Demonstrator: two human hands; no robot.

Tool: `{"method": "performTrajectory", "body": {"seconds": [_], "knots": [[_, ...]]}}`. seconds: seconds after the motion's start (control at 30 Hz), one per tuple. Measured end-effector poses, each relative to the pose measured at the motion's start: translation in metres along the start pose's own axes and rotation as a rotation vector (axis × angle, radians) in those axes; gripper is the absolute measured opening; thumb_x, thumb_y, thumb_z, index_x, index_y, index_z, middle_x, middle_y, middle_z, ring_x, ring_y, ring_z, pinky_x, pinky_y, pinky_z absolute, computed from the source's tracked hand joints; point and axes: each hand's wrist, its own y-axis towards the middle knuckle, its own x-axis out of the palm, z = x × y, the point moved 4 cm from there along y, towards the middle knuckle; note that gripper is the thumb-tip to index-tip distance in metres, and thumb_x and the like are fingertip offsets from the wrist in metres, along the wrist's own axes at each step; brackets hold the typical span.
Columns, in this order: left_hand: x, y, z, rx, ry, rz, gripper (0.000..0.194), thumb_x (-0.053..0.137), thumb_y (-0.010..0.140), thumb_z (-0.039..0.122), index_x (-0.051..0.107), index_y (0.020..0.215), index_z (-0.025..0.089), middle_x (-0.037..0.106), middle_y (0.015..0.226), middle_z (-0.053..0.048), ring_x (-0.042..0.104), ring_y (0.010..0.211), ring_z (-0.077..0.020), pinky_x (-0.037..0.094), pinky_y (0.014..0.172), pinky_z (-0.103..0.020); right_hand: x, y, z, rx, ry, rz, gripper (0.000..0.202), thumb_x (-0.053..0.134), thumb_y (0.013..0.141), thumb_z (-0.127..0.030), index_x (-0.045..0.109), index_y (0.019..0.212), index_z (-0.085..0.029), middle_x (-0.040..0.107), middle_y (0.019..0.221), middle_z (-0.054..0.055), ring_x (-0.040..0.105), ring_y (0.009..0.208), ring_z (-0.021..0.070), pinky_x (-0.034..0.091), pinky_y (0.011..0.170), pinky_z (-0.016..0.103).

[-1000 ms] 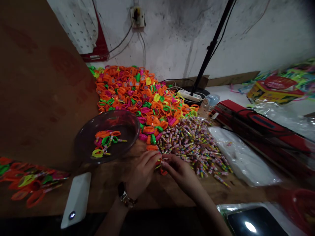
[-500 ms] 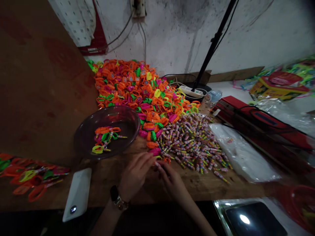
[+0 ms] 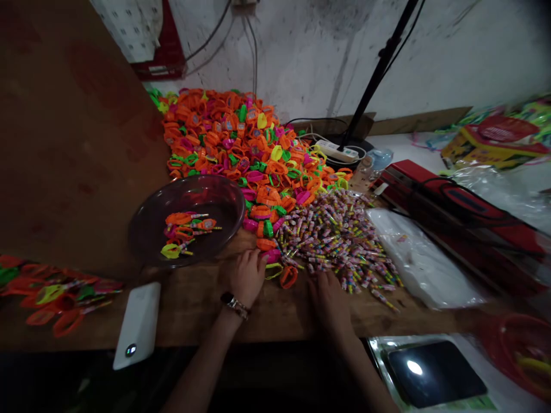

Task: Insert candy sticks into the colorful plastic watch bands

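Note:
My left hand [image 3: 248,277] rests at the front of the pile of plastic watches [image 3: 232,143], its fingertips by a magenta watch [image 3: 271,256]. Whether it grips that one cannot be made out. At the near edge of the heap of small wrapped candy sticks [image 3: 340,235] is my right hand [image 3: 329,298], its fingertips hidden among them. Between the hands lie a yellow watch band [image 3: 274,271] and an orange watch [image 3: 288,277]. A dark basin [image 3: 146,229] on the left holds several watches with candy sticks.
A white phone [image 3: 138,324] lies at the front left, beside more watches [image 3: 64,301]. Clear plastic bags [image 3: 426,269] and a red device [image 3: 465,206] are on the right. A black tablet [image 3: 437,373] sits at the front right, near a red bowl [image 3: 501,344].
My hands have moved apart, the left to the magenta watch and the right to the candy sticks. Another orange watch with a stick is in the basin. The view has shifted slightly.

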Motion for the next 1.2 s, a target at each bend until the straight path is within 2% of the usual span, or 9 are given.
{"method": "performTrajectory", "body": {"seconds": [0.13, 0.27, 0.33, 0.43, 0.53, 0.63, 0.73, 0.9, 1.2], "knots": [[0.023, 0.021, -0.009, -0.032, -0.131, 0.015, 0.017, 0.054, 0.086, 0.026, 0.066, 0.086, 0.014, 0.064, 0.095, -0.01, 0.057, 0.097, -0.0229, 0.042, 0.092, -0.04, 0.008, 0.006, 0.001, 0.042, 0.075, 0.071, 0.028, 0.037, 0.091, -0.025, 0.058, 0.106, -0.012, 0.061, 0.096, 0.016, 0.056, 0.091, 0.0268, 0.046, 0.077, 0.039], [0.021, 0.027, -0.008, 0.051, -0.304, -0.013, 0.014, 0.055, 0.085, 0.024, 0.061, 0.076, 0.015, 0.066, 0.091, -0.007, 0.062, 0.09, -0.0172, 0.049, 0.085, -0.032, -0.004, 0.012, 0.001, 0.069, 0.458, 0.175, 0.034, 0.036, 0.09, -0.029, 0.056, 0.113, -0.015, 0.06, 0.106, 0.016, 0.056, 0.099, 0.0264, 0.046, 0.084, 0.043], [0.014, 0.02, -0.005, 0.088, -0.388, -0.017, 0.012, 0.052, 0.087, 0.025, 0.058, 0.085, 0.015, 0.066, 0.098, -0.008, 0.063, 0.094, -0.0163, 0.05, 0.084, -0.03, -0.015, 0.015, -0.006, 0.101, 0.773, 0.096, 0.033, 0.044, 0.086, -0.036, 0.058, 0.109, -0.016, 0.063, 0.097, 0.012, 0.06, 0.088, 0.0237, 0.049, 0.076, 0.039], [-0.004, 0.002, 0.004, 0.143, -0.595, -0.026, 0.024, 0.049, 0.089, 0.028, 0.05, 0.111, 0.016, 0.062, 0.113, -0.011, 0.062, 0.103, -0.0168, 0.051, 0.087, -0.031, -0.035, 0.02, -0.028, 0.157, 1.216, -0.184, 0.035, 0.054, 0.08, -0.04, 0.057, 0.107, -0.018, 0.063, 0.081, 0.005, 0.057, 0.063, 0.0155, 0.046, 0.055, 0.027], [-0.028, -0.014, 0.018, 0.222, -0.63, -0.044, 0.038, 0.048, 0.091, 0.029, 0.043, 0.128, 0.021, 0.052, 0.125, -0.011, 0.055, 0.115, -0.0181, 0.047, 0.096, -0.035, -0.059, 0.025, -0.054, 0.131, 1.435, -0.294, 0.028, 0.057, 0.077, -0.033, 0.057, 0.101, -0.019, 0.06, 0.076, 0.0, 0.053, 0.059, 0.012, 0.043, 0.054, 0.023], [-0.05, -0.023, 0.032, 0.298, -0.507, -0.046, 0.032, 0.043, 0.092, 0.024, 0.049, 0.124, 0.022, 0.048, 0.125, -0.009, 0.049, 0.12, -0.0183, 0.043, 0.101, -0.035, -0.076, 0.029, -0.073, 0.023, 1.416, -0.245, 0.019, 0.051, 0.078, -0.028, 0.057, 0.093, -0.02, 0.059, 0.075, -0.001, 0.053, 0.065, 0.0126, 0.045, 0.06, 0.024], [-0.062, -0.028, 0.041, 0.375, -0.493, -0.048, 0.031, 0.04, 0.092, 0.02, 0.045, 0.122, 0.02, 0.045, 0.13, -0.011, 0.044, 0.124, -0.0187, 0.04, 0.104, -0.037, -0.084, 0.028, -0.084, -0.034, 1.263, -0.171, 0.017, 0.047, 0.083, -0.03, 0.058, 0.091, -0.02, 0.058, 0.074, 0.0, 0.051, 0.062, 0.0121, 0.043, 0.058, 0.023], [-0.068, -0.033, 0.048, 0.422, -0.447, -0.069, 0.027, 0.042, 0.093, 0.02, 0.04, 0.12, 0.02, 0.048, 0.124, -0.011, 0.047, 0.118, -0.019, 0.043, 0.1, -0.037, -0.092, 0.024, -0.093, -0.128, 1.112, -0.109, 0.023, 0.047, 0.09, -0.04, 0.059, 0.091, -0.02, 0.064, 0.083, 0.004, 0.059, 0.078, 0.0155, 0.047, 0.071, 0.025], [-0.069, -0.033, 0.049, 0.574, -0.197, -0.013, 0.026, 0.039, 0.094, 0.017, 0.038, 0.12, 0.02, 0.049, 0.117, -0.011, 0.05, 0.111, -0.0196, 0.046, 0.095, -0.039, -0.093, 0.018, -0.092, -0.116, 1.045, -0.057, 0.02, 0.056, 0.084, -0.039, 0.06, 0.086, -0.019, 0.064, 0.075, 0.004, 0.06, 0.066, 0.0141, 0.049, 0.062, 0.025]]}}
